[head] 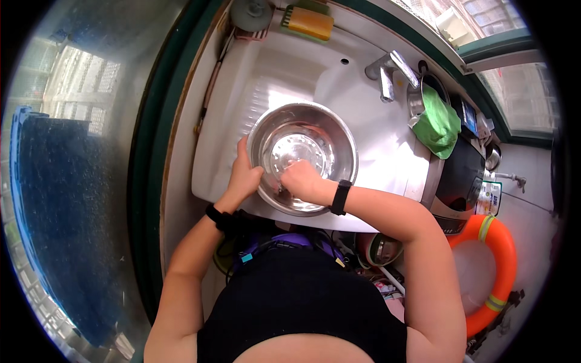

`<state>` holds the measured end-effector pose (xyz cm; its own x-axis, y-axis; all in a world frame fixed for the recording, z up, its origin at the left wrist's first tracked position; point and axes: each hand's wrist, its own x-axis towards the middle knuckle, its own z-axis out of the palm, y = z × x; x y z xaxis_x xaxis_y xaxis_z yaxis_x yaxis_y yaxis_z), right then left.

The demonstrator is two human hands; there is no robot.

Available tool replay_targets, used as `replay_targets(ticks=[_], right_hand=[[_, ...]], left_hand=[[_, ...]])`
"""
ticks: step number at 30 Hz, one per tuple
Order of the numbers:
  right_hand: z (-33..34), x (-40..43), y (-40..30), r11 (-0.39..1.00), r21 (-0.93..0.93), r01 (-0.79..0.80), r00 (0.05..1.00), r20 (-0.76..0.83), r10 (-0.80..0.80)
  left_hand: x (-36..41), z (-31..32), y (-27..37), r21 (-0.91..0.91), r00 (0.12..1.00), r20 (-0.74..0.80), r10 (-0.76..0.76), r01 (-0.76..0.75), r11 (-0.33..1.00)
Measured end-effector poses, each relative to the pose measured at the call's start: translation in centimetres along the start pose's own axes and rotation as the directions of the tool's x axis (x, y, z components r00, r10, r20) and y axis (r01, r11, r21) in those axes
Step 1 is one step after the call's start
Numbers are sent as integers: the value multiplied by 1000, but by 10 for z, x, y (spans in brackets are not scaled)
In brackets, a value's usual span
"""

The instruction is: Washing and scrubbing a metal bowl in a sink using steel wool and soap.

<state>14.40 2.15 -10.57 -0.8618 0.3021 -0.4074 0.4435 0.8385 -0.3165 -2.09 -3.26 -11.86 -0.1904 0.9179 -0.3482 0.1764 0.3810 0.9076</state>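
A stainless steel basin [347, 147] rests on the white ceramic sink [379, 143] in front of me, near its front edge. The thumb of my left hand [244, 176] is over the basin's left rim and the fingers are around the outside, gripping it. Inside the basin, my right hand [303, 181] is low near the bottom with its fingers curled. Whether those fingers hold something small cannot be seen. Bright spots shine on the basin's bottom. Each wrist wears a black band.
A chrome faucet [390, 75] stands at the back right. A yellow sponge [311, 23] sits on a green rack at the back. To the right are a green cloth [436, 122] over a metal pot and a black appliance [458, 177]. An orange life ring [499, 254] leans lower right.
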Motion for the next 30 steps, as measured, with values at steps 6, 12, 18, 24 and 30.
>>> replay_targets(ticks=[6,12,18,24,30], right_hand=[[-5,3,82,940,9,-341,930,-141,339],[-2,34,16,988,155,-11,994,-104,27],[-4,10,92,869,303,-391,914,14,407],[-5,35,13,979,202,22,997,-79,-6],[6,4,93,922,202,-329,944,105,314]], left_hand=[[0,1,12,35,998,38,47,-49,998],[0,-2,5,9,998,57,17,-17,1000],[4,0,4,12,996,87,25,-26,1000],[3,-9,1,81,997,73,-28,22,997],[4,-7,20,24,989,137,-53,51,998]])
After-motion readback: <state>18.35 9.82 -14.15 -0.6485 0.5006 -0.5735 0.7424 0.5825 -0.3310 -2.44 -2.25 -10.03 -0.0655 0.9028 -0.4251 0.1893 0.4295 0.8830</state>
